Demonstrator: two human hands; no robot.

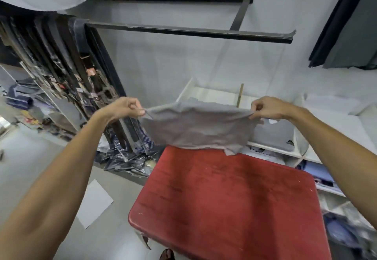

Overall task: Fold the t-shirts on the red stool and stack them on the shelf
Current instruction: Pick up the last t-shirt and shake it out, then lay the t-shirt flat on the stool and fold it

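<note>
Left hand (127, 108) pinching left corner of grey t-shirt (199, 127), right hand (269, 108) pinching right corner. Shirt stretched between my hands, hanging above far edge of red stool (228, 202); shelf (285, 150) just beyond stool. Risk: thin pinch slips, one corner drops, fold skews.

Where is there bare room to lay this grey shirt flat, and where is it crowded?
The red stool top is bare from its near edge up to the hanging grey shirt, pinched by the left hand and right hand. The white shelf behind already holds a folded grey shirt; lower shelves look crowded.
</note>
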